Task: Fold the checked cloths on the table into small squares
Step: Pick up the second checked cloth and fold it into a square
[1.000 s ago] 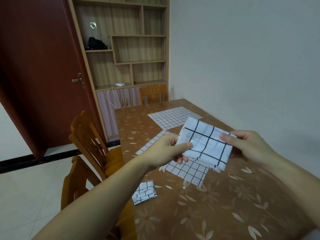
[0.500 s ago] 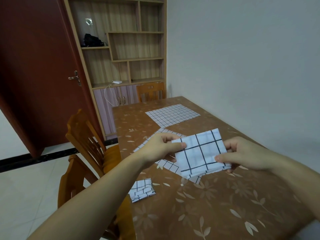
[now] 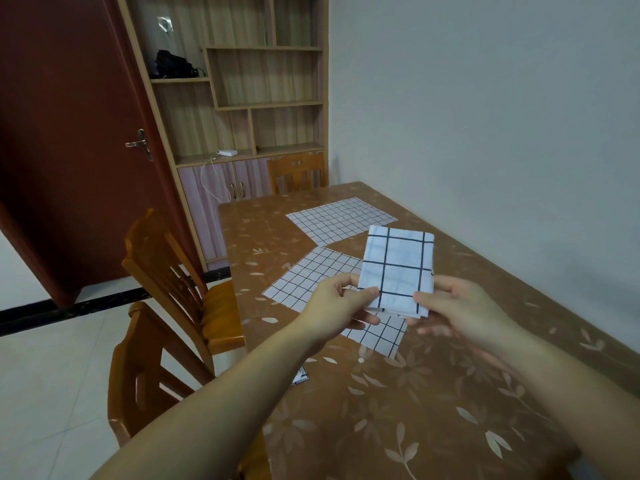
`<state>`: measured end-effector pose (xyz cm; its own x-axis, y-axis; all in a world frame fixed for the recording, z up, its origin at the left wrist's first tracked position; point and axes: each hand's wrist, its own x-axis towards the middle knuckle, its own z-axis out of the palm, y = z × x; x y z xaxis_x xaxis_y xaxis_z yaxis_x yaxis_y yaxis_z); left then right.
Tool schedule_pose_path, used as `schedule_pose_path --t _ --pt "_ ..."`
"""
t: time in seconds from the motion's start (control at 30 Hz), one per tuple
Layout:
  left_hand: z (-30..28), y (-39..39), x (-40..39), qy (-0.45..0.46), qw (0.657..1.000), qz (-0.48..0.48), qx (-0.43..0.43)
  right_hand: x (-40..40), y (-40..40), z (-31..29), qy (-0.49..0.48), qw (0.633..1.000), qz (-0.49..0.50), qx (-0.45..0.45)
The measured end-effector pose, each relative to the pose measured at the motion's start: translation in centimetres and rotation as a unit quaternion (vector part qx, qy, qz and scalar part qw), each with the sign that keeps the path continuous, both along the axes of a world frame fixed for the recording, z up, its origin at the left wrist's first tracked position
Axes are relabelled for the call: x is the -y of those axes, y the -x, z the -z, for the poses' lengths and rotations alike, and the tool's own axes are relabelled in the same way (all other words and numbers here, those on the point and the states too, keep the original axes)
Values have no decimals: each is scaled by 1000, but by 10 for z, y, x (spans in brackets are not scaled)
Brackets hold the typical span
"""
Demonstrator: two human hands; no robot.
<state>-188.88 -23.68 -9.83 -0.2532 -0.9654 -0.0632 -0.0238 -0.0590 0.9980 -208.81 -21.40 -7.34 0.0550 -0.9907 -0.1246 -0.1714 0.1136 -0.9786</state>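
A folded white cloth with dark checks [image 3: 398,268] is held upright above the table. My left hand [image 3: 341,304] pinches its lower left corner and my right hand [image 3: 457,306] pinches its lower right corner. Beneath it a flat checked cloth [image 3: 311,282] lies spread on the brown flowered table [image 3: 433,393]. Another flat checked cloth [image 3: 339,220] lies farther back. A small folded cloth [image 3: 300,375] peeks out from behind my left forearm near the table's left edge.
Two wooden chairs [image 3: 173,271] stand along the table's left side and a third chair [image 3: 298,173] at its far end. A wooden shelf unit [image 3: 242,98] and a dark red door [image 3: 69,133] are behind. A grey wall runs along the right.
The folded cloth has turned from a tilted, wider shape to a narrow upright rectangle. Both hands have shifted to its lower corners.
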Motion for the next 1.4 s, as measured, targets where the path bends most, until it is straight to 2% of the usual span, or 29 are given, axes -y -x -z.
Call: schedule_pose_path --t 0.13,0.27,0.47,0.6,0.7,0.77,0.87,0.97,1.07,1.17,1.3,1.4 --pt "12 5 0 -7 999 -14 35 2 8 7 18 999 24 -43" --pt "21 8 -6 -26 999 0 38 2 13 15 12 998 38 -46" --pt "35 18 -13 -23 999 -33 31 -8 1 32 -34 998 32 30" --pt "44 18 -19 -31 999 -17 -5 -14 -13 44 -56 993 67 82" --pt "48 12 -24 -32 999 -5 -26 -19 -24 50 -107 977 75 169" --pt "50 5 -30 -38 999 7 -35 -25 -32 49 -107 972 100 185" --pt "53 -6 -37 -51 997 37 -38 -36 -43 44 -70 976 152 142" --pt "53 -15 -38 -74 995 59 -44 -48 -48 40 -34 985 160 61" --pt "52 -21 -34 -112 989 16 -91 -61 -46 39 -23 992 113 -49" --pt "54 -24 -30 -118 989 -4 -84 -70 -42 39 -31 987 74 -141" --pt "57 -20 -27 -136 987 -1 -80 -74 -33 46 -48 984 100 -141" --pt "62 -10 -24 -159 984 13 -73 -75 -18 59 -79 983 146 -79"
